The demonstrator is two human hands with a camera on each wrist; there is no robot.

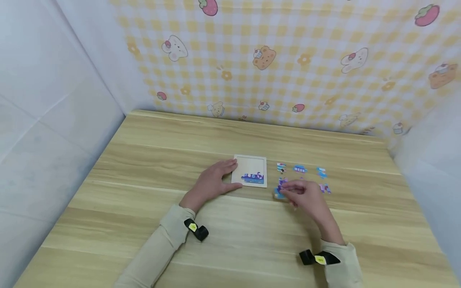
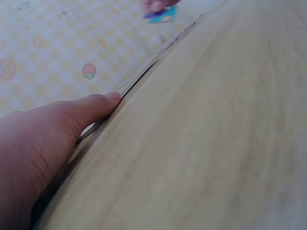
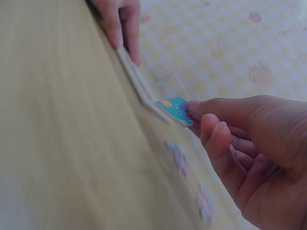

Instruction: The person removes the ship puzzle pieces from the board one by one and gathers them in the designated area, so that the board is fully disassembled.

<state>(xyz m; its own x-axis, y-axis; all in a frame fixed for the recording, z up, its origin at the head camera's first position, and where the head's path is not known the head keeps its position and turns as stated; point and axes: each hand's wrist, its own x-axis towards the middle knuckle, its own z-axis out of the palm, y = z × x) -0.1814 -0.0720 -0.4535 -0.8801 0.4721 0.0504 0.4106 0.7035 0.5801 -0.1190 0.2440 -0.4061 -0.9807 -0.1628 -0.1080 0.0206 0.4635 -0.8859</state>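
Observation:
A shallow square puzzle tray (image 1: 248,164) with a pale raised rim lies on the table, joined purple and blue pieces (image 1: 253,178) filling its lower right part. At its left side rests my left hand (image 1: 210,183), fingers at the left edge and thumb near the lower left corner. To the right of the tray, my right hand (image 1: 306,197) pinches a blue puzzle piece (image 3: 171,108) with a purple part and an orange spot between thumb and fingertips. The right wrist view shows the piece raised off the table, overlapping the tray's corner.
Several loose puzzle pieces (image 1: 300,169) lie in rows right of the tray, some partly hidden by my right hand. The wood-grain table (image 1: 234,232) meets a yellow checked cloth (image 1: 288,80) at the back. White walls (image 1: 54,100) stand at both sides.

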